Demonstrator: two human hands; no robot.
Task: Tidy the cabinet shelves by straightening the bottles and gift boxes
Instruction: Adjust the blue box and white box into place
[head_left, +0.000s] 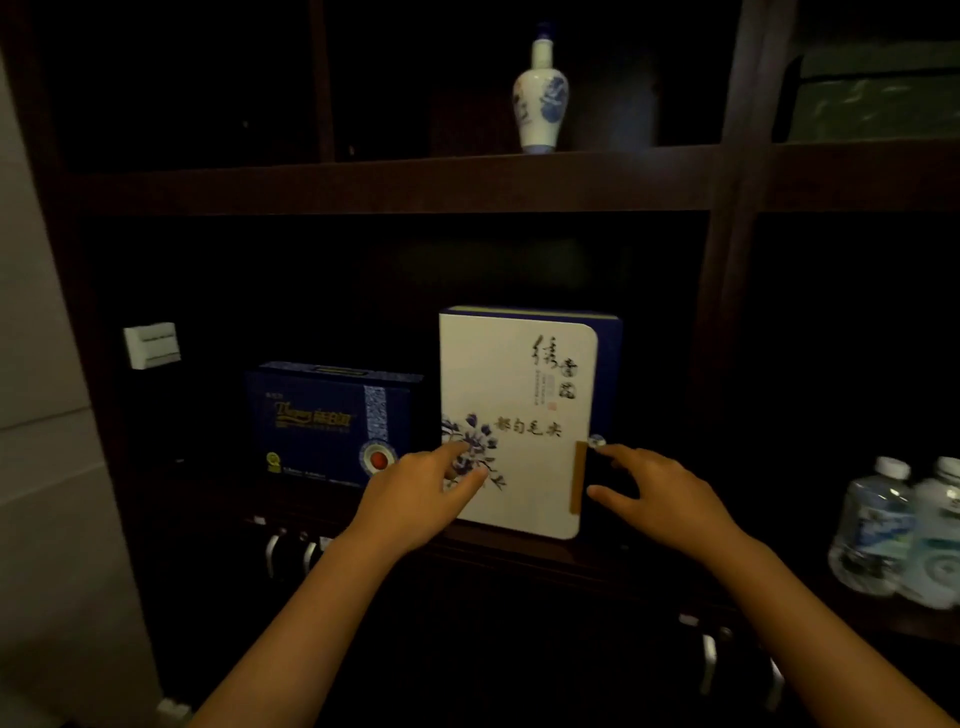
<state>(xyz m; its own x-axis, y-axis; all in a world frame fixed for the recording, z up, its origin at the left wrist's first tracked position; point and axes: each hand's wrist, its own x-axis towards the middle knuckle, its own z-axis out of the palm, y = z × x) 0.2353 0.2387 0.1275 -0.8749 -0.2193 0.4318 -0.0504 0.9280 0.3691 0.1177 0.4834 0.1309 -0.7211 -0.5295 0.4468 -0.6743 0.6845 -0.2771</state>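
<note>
A tall white gift box (519, 395) with blue flowers and black calligraphy stands upright on the lower shelf, turned slightly. My left hand (415, 493) is spread in front of its lower left corner, fingertips on the flower print. My right hand (654, 499) hovers at its lower right edge by the brown clasp, fingers apart, holding nothing. A dark blue gift box (327, 421) stands to the left, set further back. A white and blue porcelain bottle (540, 93) stands upright on the upper shelf.
The dark wooden cabinet has a thick upper shelf board (363, 182) and an upright post (727, 260) on the right. Plastic water bottles (898, 535) stand at the lower right. Metal door handles (272, 553) hang below the shelf. A white wall switch (151, 344) is at left.
</note>
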